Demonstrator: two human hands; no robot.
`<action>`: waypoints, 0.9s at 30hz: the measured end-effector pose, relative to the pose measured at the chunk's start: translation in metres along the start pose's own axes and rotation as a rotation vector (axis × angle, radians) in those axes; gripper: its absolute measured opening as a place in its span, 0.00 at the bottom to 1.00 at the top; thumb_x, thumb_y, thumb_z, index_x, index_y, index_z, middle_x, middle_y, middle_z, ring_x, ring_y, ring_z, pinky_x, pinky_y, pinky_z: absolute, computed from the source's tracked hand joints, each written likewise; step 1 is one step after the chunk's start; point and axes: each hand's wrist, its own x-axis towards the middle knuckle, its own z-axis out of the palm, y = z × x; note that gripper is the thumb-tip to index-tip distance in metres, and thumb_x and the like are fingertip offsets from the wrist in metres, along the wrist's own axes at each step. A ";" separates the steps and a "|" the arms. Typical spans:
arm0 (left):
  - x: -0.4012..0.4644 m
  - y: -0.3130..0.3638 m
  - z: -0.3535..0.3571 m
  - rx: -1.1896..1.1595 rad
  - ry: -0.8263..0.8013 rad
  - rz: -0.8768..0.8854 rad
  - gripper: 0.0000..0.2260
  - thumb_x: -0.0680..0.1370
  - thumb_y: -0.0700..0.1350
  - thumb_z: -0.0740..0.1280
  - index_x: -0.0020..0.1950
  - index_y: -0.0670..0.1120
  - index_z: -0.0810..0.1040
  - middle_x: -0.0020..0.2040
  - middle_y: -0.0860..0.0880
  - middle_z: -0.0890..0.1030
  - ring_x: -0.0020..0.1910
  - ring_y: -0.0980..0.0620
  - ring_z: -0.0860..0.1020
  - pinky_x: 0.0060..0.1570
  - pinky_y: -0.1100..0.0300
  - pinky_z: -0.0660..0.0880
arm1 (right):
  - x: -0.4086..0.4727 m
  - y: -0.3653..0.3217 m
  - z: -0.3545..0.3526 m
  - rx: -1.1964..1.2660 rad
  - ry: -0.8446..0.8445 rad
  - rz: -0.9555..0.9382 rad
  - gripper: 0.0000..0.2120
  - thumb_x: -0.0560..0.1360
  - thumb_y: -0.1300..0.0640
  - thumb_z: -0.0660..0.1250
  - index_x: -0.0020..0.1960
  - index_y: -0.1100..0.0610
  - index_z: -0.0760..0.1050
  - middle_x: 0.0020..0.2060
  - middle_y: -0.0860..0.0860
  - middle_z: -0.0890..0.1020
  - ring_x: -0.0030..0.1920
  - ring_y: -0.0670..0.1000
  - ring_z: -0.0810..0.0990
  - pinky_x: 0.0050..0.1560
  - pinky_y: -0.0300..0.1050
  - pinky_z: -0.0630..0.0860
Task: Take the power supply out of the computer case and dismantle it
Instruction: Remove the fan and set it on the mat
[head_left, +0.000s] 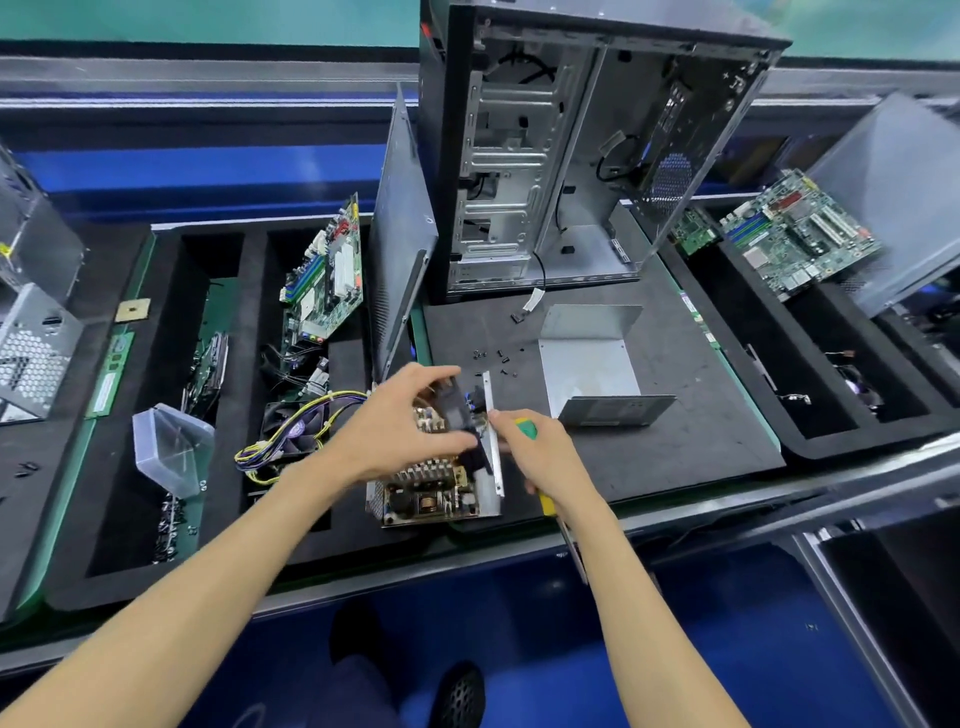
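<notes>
Right by the fingers, the opened power supply (434, 488) sits at the near edge of the dark foam surface (675, 457), its circuit board and heat sinks bare on top. Its long axis runs from the person outward, and a thin metal side wall stands upright along its right edge. The left hand (400, 426) reaches over the unit, fingers (441, 439) curled around a black part (457, 410) raised above the board. The right hand (540, 452) grips a screwdriver (546, 505) with a green and yellow handle, shaft pointing back toward the person, while its fingertips touch the outer face of the side wall.

Beyond the fingers lie loose black screws (501, 356), then a bent grey metal cover (597, 364), open side up. Farther out stands the computer case (571, 156), upright and open, with a detached side panel (402, 234) leaning to its left. Left of the left hand, yellow and black cables (291, 431) trail into a foam tray holding a fan (293, 428) and a motherboard (324, 275) on edge. A clear plastic box (171, 449) sits tilted further left
</notes>
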 end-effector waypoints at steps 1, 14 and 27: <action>0.003 0.000 -0.006 -0.068 0.050 -0.049 0.35 0.64 0.65 0.75 0.69 0.56 0.75 0.56 0.57 0.78 0.53 0.61 0.78 0.55 0.66 0.74 | 0.000 -0.002 0.001 -0.002 0.040 -0.014 0.07 0.80 0.40 0.67 0.51 0.42 0.79 0.46 0.54 0.86 0.25 0.44 0.73 0.24 0.37 0.70; 0.038 0.003 -0.014 -1.110 0.243 -0.456 0.20 0.73 0.63 0.69 0.38 0.46 0.87 0.37 0.47 0.73 0.37 0.50 0.75 0.47 0.56 0.78 | 0.034 -0.055 0.019 -0.532 0.092 -0.354 0.10 0.79 0.48 0.71 0.56 0.51 0.81 0.48 0.48 0.73 0.48 0.53 0.77 0.48 0.50 0.75; 0.023 -0.025 0.004 -0.298 0.235 -0.200 0.29 0.73 0.74 0.53 0.60 0.57 0.77 0.53 0.61 0.82 0.53 0.66 0.78 0.63 0.55 0.73 | 0.043 -0.060 0.008 -0.328 0.113 -0.256 0.09 0.77 0.55 0.68 0.40 0.58 0.81 0.32 0.54 0.84 0.35 0.55 0.81 0.42 0.55 0.81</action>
